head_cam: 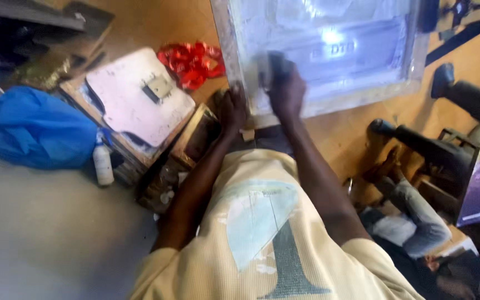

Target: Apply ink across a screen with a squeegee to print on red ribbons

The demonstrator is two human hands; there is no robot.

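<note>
A large screen frame (234,61) with a pale metal rim and bluish-white mesh stands against the orange wall ahead of me. My left hand (233,109) grips its lower left corner. My right hand (286,89) presses on the mesh just inside that corner and is closed on a small dark object (276,60). Motion blur hides what the object is. Both my bare arms reach out from a cream printed shirt (262,244).
A wooden printing board (134,97) with a pinkish-white top and a metal clamp lies to the left. Beside it are red crumpled plastic (193,64), a white bottle (103,164) and a blue bag (37,128). Another person (412,216) sits at lower right near dark chairs (445,150).
</note>
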